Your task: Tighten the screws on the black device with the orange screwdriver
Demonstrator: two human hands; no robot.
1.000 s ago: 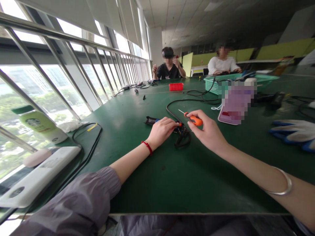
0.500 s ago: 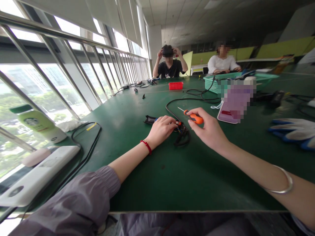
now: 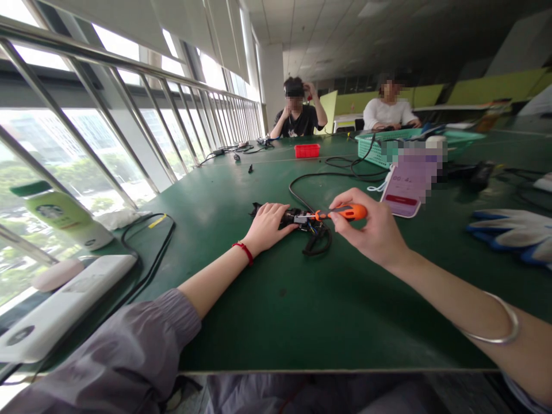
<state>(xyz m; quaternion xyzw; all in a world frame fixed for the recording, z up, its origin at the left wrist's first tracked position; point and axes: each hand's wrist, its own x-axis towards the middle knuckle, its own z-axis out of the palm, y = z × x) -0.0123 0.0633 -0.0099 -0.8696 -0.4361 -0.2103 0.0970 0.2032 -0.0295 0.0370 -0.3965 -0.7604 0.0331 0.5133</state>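
Note:
A long black electric device (image 3: 304,219) with its inside exposed lies on the green table (image 3: 267,322). Several thin coloured wires and a loop of black cord show at its right end. My left hand (image 3: 268,227) is wrapped over the device from above and hides its middle. In my right hand (image 3: 373,230) is an orange and black screwdriver (image 3: 354,212), held level by its handle between thumb and fingers. Its thin shaft points left, with the tip at the exposed part of the device, right beside my left fingers; exact contact is hard to tell.
Behind the device a black cable runs towards a green basket (image 3: 366,150). A phone (image 3: 403,192) stands tilted at right, near blue-white gloves (image 3: 513,233). A red tray (image 3: 307,150) sits farther back. At left are a bottle (image 3: 64,215) and a white power bank (image 3: 69,307). Two people sit opposite.
The screwdriver has swung from pointing up-left to level, and its tip has come down to the device. My left hand has shifted left, uncovering the device's inside. One person opposite has lowered an arm.

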